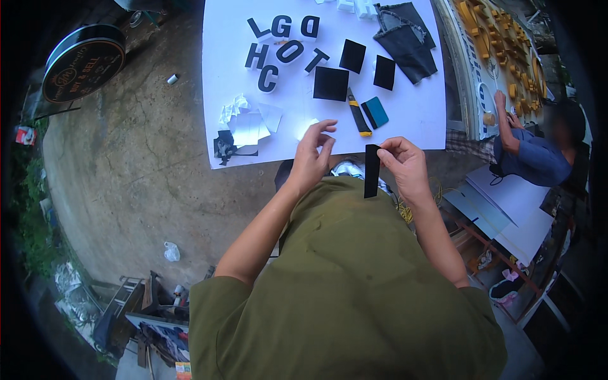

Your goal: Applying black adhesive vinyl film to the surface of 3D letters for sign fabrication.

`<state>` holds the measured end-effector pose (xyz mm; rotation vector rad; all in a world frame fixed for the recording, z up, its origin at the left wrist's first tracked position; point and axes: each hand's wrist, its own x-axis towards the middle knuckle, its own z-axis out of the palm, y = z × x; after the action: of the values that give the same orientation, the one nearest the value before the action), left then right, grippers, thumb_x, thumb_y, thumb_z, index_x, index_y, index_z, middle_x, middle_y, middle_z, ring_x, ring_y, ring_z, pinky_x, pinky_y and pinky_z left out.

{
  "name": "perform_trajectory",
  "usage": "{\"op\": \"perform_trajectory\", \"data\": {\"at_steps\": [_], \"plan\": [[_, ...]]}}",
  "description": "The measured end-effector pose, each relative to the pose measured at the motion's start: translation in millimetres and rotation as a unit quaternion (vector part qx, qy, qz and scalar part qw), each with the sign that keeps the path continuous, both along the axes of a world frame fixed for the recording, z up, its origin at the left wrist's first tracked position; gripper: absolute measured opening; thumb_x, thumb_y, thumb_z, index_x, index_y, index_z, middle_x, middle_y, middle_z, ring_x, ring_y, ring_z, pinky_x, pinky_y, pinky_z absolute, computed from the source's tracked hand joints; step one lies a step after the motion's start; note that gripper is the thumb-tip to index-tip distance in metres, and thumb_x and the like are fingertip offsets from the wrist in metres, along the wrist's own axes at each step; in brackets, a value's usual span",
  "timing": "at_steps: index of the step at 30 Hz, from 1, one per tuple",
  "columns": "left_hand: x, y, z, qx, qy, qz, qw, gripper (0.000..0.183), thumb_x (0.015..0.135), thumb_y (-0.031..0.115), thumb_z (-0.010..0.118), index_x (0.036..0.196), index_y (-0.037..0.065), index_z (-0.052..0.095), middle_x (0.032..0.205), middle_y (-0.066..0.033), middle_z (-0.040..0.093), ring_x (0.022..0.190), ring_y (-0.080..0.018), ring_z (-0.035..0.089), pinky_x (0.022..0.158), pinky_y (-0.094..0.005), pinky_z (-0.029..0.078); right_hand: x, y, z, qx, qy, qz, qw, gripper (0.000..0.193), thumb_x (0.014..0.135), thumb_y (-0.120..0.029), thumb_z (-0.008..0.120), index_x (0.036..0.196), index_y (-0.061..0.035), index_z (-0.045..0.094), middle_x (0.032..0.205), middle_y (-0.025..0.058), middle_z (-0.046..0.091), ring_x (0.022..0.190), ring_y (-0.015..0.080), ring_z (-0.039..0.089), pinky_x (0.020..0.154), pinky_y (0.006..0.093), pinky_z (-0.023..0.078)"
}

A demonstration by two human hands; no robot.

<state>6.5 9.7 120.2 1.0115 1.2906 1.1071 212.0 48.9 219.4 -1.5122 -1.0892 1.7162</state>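
Observation:
My right hand (405,166) pinches a narrow black strip (372,172) by its upper end, and the strip hangs in front of my shirt at the near table edge. Over that same edge is my left hand (311,157), its fingers bent and a gap between thumb and fingertips, with nothing visible in it. Just beyond my hands lie a yellow-and-black utility knife (359,115) and a teal flat scraper (375,112). Farther back are black square pieces (330,84). Several black-faced white block letters (268,79) stand to their left on the white table (291,114).
Crumpled white paper (244,125) and black scraps (225,147) lie at the table's near left corner. A dark torn sheet (408,44) is at the far right. Another person (535,149) works on a sign with yellow parts (500,57). A round sign (83,63) stands left.

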Motion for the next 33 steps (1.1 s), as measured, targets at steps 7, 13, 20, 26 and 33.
{"op": "perform_trajectory", "data": {"at_steps": [7, 13, 20, 26, 33], "plan": [[16.8, -5.5, 30.6, 0.008, -0.258, -0.064, 0.964, 0.03, 0.101, 0.006, 0.058, 0.13, 0.001, 0.056, 0.116, -0.0079, 0.065, 0.095, -0.0128, 0.067, 0.088, -0.0297, 0.055, -13.9, -5.5, -7.2, -0.054, 0.089, 0.028, 0.994, 0.011, 0.091, -0.003, 0.07, 0.1, 0.0004, 0.065, 0.087, 0.0022, 0.067, 0.077, 0.0082, 0.061, 0.071, 0.023, 0.049], [12.4, -7.7, 47.3, -0.004, -0.259, -0.001, 0.966, 0.02, 0.099, 0.006, 0.061, 0.118, -0.001, 0.062, 0.106, -0.0072, 0.068, 0.095, -0.0127, 0.067, 0.087, -0.0292, 0.055, -20.6, -8.7, -7.3, -0.069, 0.096, 0.031, 0.992, 0.011, 0.092, -0.003, 0.07, 0.101, -0.0004, 0.065, 0.086, 0.0015, 0.066, 0.077, 0.0078, 0.061, 0.071, 0.0225, 0.049], [16.3, -13.1, 36.1, 0.003, -0.256, 0.013, 0.967, 0.013, 0.096, 0.002, 0.063, 0.109, 0.0, 0.066, 0.091, -0.0053, 0.07, 0.084, -0.0091, 0.067, 0.078, -0.0252, 0.055, -26.2, -12.9, -4.8, -0.047, 0.084, 0.022, 0.995, 0.011, 0.092, -0.002, 0.069, 0.102, -0.0002, 0.065, 0.088, 0.0027, 0.067, 0.078, 0.0083, 0.063, 0.072, 0.0226, 0.052], [7.4, -14.6, 33.2, -0.007, -0.249, 0.003, 0.968, 0.011, 0.099, 0.005, 0.061, 0.108, -0.001, 0.061, 0.098, -0.0046, 0.068, 0.09, -0.0099, 0.066, 0.084, -0.0269, 0.055, -35.2, -10.2, -8.0, -0.039, 0.094, 0.015, 0.995, 0.01, 0.093, -0.002, 0.069, 0.102, 0.0006, 0.064, 0.093, 0.0046, 0.068, 0.082, 0.0087, 0.064, 0.074, 0.0236, 0.054], [-0.5, -15.8, 29.4, -0.014, -0.228, 0.024, 0.973, 0.009, 0.098, 0.002, 0.058, 0.107, -0.001, 0.059, 0.1, -0.0056, 0.066, 0.092, -0.01, 0.065, 0.085, -0.0276, 0.056, -50.5, -3.3, -7.9, -0.045, 0.113, 0.006, 0.993, 0.012, 0.094, -0.003, 0.068, 0.103, 0.0025, 0.063, 0.096, 0.0057, 0.067, 0.084, 0.0094, 0.064, 0.077, 0.0241, 0.055]]}}
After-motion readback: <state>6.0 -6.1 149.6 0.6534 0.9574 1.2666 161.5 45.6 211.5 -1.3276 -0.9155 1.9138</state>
